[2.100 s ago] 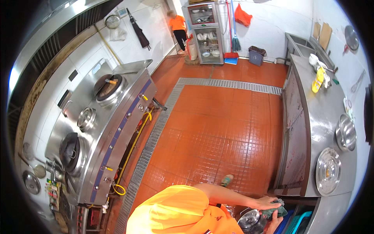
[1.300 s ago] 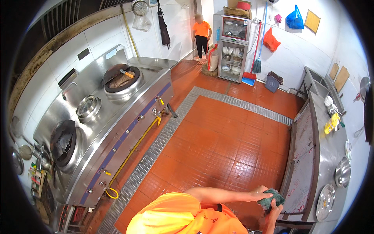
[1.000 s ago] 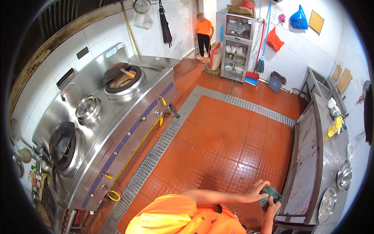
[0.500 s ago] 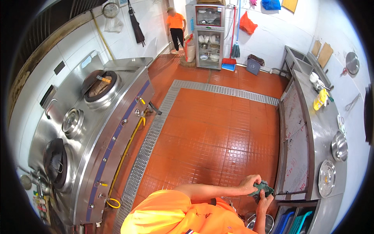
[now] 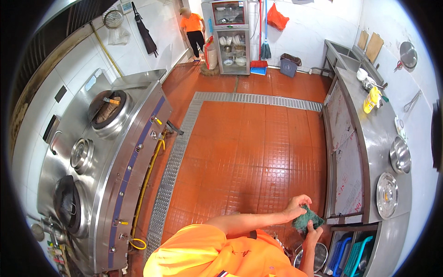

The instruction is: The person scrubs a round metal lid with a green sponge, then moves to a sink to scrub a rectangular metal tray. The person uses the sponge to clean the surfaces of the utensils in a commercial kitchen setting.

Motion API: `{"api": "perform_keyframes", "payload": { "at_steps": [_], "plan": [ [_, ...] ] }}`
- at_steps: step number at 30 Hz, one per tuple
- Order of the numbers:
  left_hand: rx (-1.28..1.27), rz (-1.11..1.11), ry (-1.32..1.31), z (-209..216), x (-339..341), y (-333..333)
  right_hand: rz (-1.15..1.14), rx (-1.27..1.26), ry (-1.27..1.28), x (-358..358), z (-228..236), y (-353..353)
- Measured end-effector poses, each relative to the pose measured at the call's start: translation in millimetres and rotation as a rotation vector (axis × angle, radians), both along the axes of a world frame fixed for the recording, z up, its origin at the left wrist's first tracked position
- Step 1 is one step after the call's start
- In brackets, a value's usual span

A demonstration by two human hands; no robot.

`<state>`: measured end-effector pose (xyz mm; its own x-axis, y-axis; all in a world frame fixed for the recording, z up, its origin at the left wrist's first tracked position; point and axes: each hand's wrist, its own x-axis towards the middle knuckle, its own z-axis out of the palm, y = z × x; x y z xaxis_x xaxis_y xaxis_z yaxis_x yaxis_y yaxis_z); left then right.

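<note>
My left hand [image 5: 295,207] pinches the upper edge of a dark green scouring pad [image 5: 304,220]. Gripping the same pad from below is my right hand [image 5: 312,236], its thumb laid over the lower edge. The pad is spread between both hands, above the red floor beside the counter's front. Under my right forearm, a round metal basin [image 5: 325,255] is partly covered by the arm. Its contents are hard to make out.
Along the right runs a steel counter [image 5: 369,138] with metal bowls and a yellow bottle [image 5: 371,100]. Blue and teal baskets [image 5: 357,256] sit in its lower shelf. A steel stove [image 5: 115,152] with woks lines the left. A person [image 5: 191,27] in orange stands by the far cabinet [image 5: 233,51].
My view has shifted, so the room sits differently in it. The pad, bunched up before, is now spread flatter between my hands. More of the basin shows.
</note>
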<state>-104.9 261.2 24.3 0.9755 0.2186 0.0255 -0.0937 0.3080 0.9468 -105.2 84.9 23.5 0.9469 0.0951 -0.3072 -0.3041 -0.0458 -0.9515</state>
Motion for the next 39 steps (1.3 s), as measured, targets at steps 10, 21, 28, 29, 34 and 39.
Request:
{"api": "perform_keyframes", "payload": {
  "at_steps": [10,21,28,29,34,39],
  "plan": [
    [-0.017,0.146,0.115,-31,-3,12,0.051,0.121,0.000,4,9,22],
    [-0.179,-0.044,0.106,-13,-20,23,-0.077,0.156,-0.004,3,5,34],
    [0.167,0.114,0.001,-6,-19,11,-0.119,0.171,0.014,0,4,34],
    [0.207,0.135,-0.003,-6,-20,9,-0.131,0.175,0.037,-1,6,34],
    [0.273,0.181,0.013,4,-26,2,-0.155,0.156,0.057,-6,21,35],
    [0.311,0.133,0.051,6,-28,-1,-0.179,0.168,0.036,-7,22,32]
  ]
}}
